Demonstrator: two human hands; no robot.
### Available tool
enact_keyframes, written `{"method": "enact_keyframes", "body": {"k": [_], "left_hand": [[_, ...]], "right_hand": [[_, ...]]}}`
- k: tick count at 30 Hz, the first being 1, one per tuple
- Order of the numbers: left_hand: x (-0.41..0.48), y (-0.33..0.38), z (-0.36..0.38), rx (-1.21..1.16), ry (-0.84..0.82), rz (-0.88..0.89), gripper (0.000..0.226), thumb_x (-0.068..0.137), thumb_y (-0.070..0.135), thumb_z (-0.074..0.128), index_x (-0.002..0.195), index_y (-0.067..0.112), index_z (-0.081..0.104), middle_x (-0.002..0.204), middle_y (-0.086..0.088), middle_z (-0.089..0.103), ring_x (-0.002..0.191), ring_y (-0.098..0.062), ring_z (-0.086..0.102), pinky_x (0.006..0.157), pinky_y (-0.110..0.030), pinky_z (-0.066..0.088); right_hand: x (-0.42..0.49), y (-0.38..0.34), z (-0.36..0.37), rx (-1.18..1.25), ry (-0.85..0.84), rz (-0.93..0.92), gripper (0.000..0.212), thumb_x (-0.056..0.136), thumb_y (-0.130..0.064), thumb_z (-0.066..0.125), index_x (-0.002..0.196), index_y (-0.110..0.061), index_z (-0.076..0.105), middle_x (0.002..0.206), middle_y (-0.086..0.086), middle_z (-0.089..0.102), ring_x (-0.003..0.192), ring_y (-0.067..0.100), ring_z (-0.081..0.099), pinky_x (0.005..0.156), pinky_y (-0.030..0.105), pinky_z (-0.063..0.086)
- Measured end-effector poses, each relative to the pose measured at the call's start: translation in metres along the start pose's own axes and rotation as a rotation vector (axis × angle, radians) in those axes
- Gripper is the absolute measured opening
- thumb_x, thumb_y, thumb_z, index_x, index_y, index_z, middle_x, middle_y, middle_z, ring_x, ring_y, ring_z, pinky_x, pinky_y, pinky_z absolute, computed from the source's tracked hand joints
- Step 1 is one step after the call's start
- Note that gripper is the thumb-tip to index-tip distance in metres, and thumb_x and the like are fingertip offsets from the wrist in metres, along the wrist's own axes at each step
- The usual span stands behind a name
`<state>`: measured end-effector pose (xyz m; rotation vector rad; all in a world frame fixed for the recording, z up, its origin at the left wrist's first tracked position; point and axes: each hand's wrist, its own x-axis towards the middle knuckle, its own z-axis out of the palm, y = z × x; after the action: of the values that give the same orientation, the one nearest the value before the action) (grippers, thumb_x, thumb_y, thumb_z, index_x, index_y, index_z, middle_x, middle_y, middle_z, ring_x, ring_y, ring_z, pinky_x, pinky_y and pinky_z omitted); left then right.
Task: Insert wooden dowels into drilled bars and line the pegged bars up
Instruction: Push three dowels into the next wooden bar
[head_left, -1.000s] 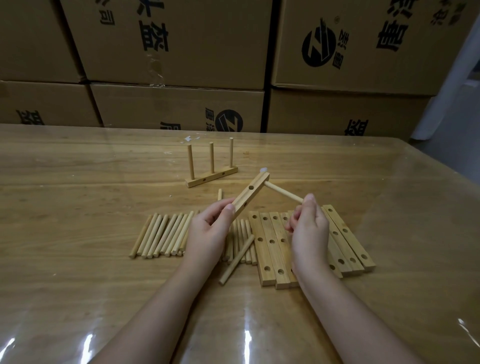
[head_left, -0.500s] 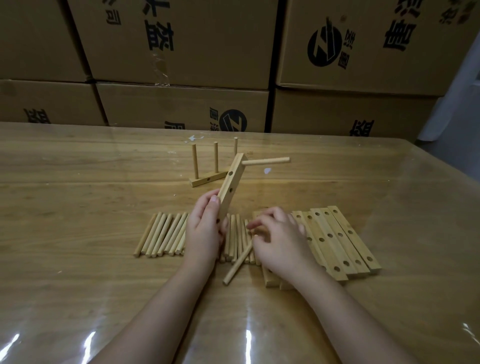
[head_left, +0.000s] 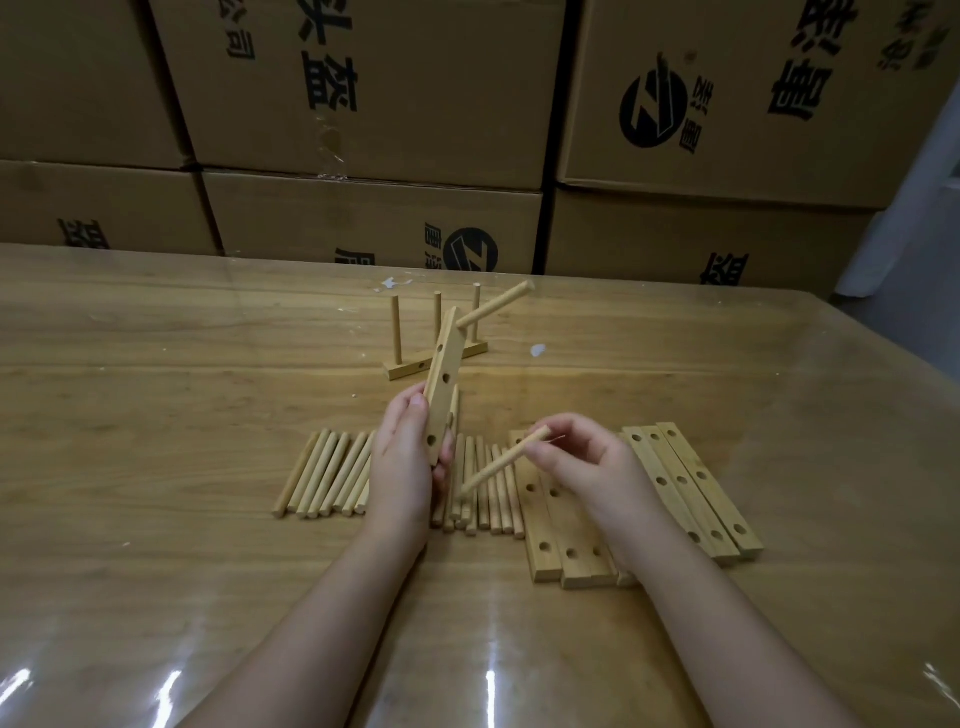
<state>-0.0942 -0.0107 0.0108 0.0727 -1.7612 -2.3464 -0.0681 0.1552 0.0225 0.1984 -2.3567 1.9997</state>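
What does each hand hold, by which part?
Left hand grips the pale drilled wooden bar by its lower end; right hand pinches a round wooden dowel near its upper end.

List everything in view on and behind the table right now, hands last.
Held bar: one, pale wood, tilted upright in the left hand.
Inserted dowel: one, pale wood, sticking up-right from the held bar's top end.
Loose dowel: one, pale wood, over the dowel row.
Dowel row: many, pale wood, side by side on the table, partly hidden.
Flat bars: several, pale wood, drilled, under and right of the right hand.
Pegged bar: one, three upright dowels, far centre.
Table: one, glossy brown wood.
Boxes: six partly seen, brown cardboard, stacked behind.
Left hand: grips the held bar.
Right hand: pinches the loose dowel.
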Motion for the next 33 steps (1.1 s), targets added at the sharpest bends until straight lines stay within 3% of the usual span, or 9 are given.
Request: {"method": "enact_keyframes", "body": {"k": [4, 7, 13, 17, 20, 22, 24, 27, 33], "left_hand": [[-0.001, 0.000, 0.000, 0.043, -0.028, 0.014, 0.032, 0.101, 0.032, 0.039, 0.089, 0.044, 0.066, 0.061, 0.012, 0.059, 0.047, 0.000, 0.050, 0.040, -0.015, 0.037], [-0.002, -0.001, 0.001, 0.080, -0.031, 0.021, 0.029, 0.101, 0.034, 0.040, 0.091, 0.045, 0.065, 0.067, 0.013, 0.062, 0.050, 0.002, 0.053, 0.042, -0.014, 0.039], [-0.002, -0.001, 0.000, 0.099, -0.054, 0.024, 0.029, 0.101, 0.035, 0.040, 0.092, 0.051, 0.062, 0.075, 0.017, 0.065, 0.055, 0.002, 0.057, 0.046, -0.015, 0.043], [-0.001, -0.002, -0.003, 0.067, -0.087, 0.034, 0.022, 0.101, 0.039, 0.037, 0.109, 0.049, 0.054, 0.070, 0.011, 0.062, 0.054, 0.000, 0.055, 0.046, -0.016, 0.042], [0.001, -0.003, -0.004, 0.024, -0.122, 0.029, 0.023, 0.102, 0.036, 0.035, 0.117, 0.040, 0.052, 0.067, 0.006, 0.062, 0.054, -0.004, 0.054, 0.049, -0.019, 0.044], [0.001, -0.003, -0.004, 0.007, -0.169, 0.035, 0.026, 0.102, 0.033, 0.035, 0.115, 0.026, 0.056, 0.074, 0.002, 0.067, 0.058, -0.009, 0.057, 0.054, -0.023, 0.047], [0.000, -0.004, -0.003, 0.010, -0.203, 0.045, 0.029, 0.102, 0.032, 0.035, 0.109, 0.019, 0.059, 0.084, -0.001, 0.072, 0.064, -0.013, 0.062, 0.055, -0.023, 0.049], [0.001, -0.004, -0.003, 0.016, -0.228, 0.047, 0.031, 0.103, 0.031, 0.033, 0.115, 0.020, 0.058, 0.094, -0.004, 0.074, 0.069, -0.013, 0.066, 0.056, -0.020, 0.049], [0.001, -0.006, -0.004, 0.016, -0.244, 0.049, 0.030, 0.103, 0.030, 0.034, 0.115, 0.021, 0.059, 0.091, -0.005, 0.074, 0.068, -0.012, 0.065, 0.054, -0.018, 0.048]], "right_hand": [[0.002, 0.001, -0.001, 0.109, 0.038, -0.015, 0.011, 0.086, -0.015, 0.064, 0.089, -0.024, 0.068, 0.096, -0.006, 0.072, 0.090, 0.006, 0.065, 0.072, 0.021, 0.048], [0.002, 0.003, 0.000, 0.130, 0.038, -0.033, 0.011, 0.086, -0.017, 0.064, 0.095, -0.021, 0.067, 0.094, -0.004, 0.073, 0.089, 0.006, 0.067, 0.069, 0.015, 0.050], [0.003, 0.003, 0.002, 0.144, 0.056, -0.090, 0.010, 0.083, -0.039, 0.059, 0.087, -0.036, 0.068, 0.084, -0.004, 0.067, 0.081, 0.013, 0.067, 0.068, 0.021, 0.053], [0.003, 0.002, 0.007, 0.155, 0.099, -0.210, 0.021, 0.089, -0.046, 0.043, 0.092, -0.031, 0.057, 0.083, 0.002, 0.069, 0.083, 0.021, 0.069, 0.073, 0.024, 0.055], [-0.001, 0.003, 0.009, -0.060, 0.183, -0.286, 0.020, 0.089, -0.051, 0.038, 0.096, -0.043, 0.054, 0.075, -0.006, 0.065, 0.074, 0.004, 0.065, 0.068, 0.015, 0.050], [-0.001, 0.006, 0.009, -0.241, 0.211, -0.339, 0.019, 0.089, -0.049, 0.041, 0.102, -0.048, 0.056, 0.081, -0.017, 0.062, 0.077, -0.004, 0.059, 0.067, 0.010, 0.045], [-0.001, 0.008, 0.012, -0.361, 0.205, -0.376, 0.022, 0.092, -0.040, 0.048, 0.109, -0.040, 0.061, 0.090, -0.014, 0.056, 0.085, 0.003, 0.056, 0.073, 0.017, 0.045], [0.000, 0.008, 0.014, -0.626, 0.257, -0.533, 0.023, 0.086, -0.020, 0.066, 0.107, -0.027, 0.070, 0.083, -0.003, 0.048, 0.078, 0.016, 0.050, 0.078, 0.034, 0.037], [0.000, 0.006, 0.014, -0.737, 0.312, -0.567, 0.026, 0.076, -0.021, 0.075, 0.098, -0.034, 0.074, 0.079, -0.003, 0.041, 0.078, 0.012, 0.041, 0.077, 0.032, 0.026]]}}
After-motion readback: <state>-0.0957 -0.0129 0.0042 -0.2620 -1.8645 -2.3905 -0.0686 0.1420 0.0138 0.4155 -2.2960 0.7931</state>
